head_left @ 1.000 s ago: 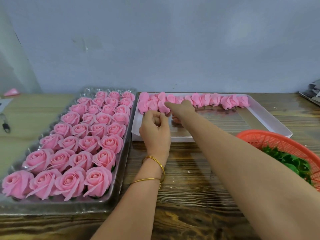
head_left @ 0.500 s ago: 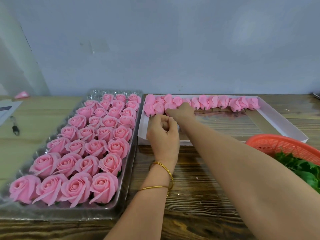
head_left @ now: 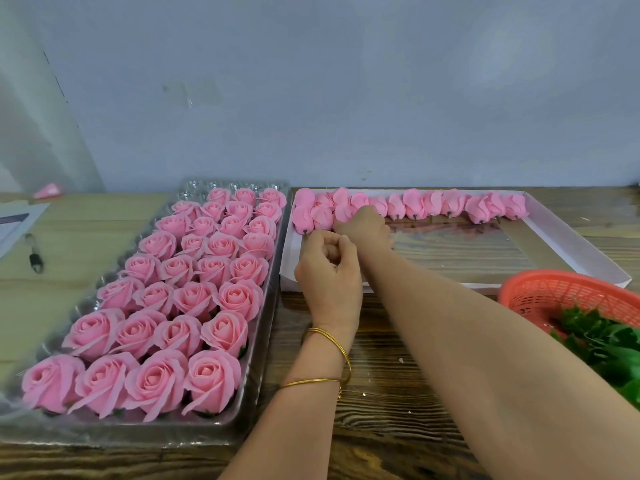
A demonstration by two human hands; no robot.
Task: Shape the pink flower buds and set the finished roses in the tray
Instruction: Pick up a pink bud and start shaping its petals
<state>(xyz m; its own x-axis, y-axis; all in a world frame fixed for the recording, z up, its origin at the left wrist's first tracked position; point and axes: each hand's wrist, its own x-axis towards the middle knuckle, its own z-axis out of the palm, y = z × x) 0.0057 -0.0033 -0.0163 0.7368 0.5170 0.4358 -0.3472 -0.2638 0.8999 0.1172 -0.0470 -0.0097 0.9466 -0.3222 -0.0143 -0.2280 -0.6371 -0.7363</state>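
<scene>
A clear plastic tray (head_left: 266,341) on the left holds several rows of finished pink roses (head_left: 194,299). To its right a white shallow box (head_left: 561,244) carries a row of unshaped pink buds (head_left: 446,202) along its far edge. My right hand (head_left: 365,228) reaches across into the left end of that row, its fingers curled down onto a pink bud (head_left: 343,211); the fingertips are hidden behind the back of the hand. My left hand (head_left: 329,271) hovers at the box's near left corner in a fist, with nothing visible in it.
An orange plastic basket (head_left: 540,292) of green leaves (head_left: 602,341) sits at the right, under my right forearm. A pen (head_left: 34,254) and papers (head_left: 17,220) lie far left on the wooden table. A blue-grey wall stands right behind the trays.
My head has turned a little, so everything sits further right in view. Both hands stay at the left end of the bud row; the left fist has crept slightly closer to the right hand.
</scene>
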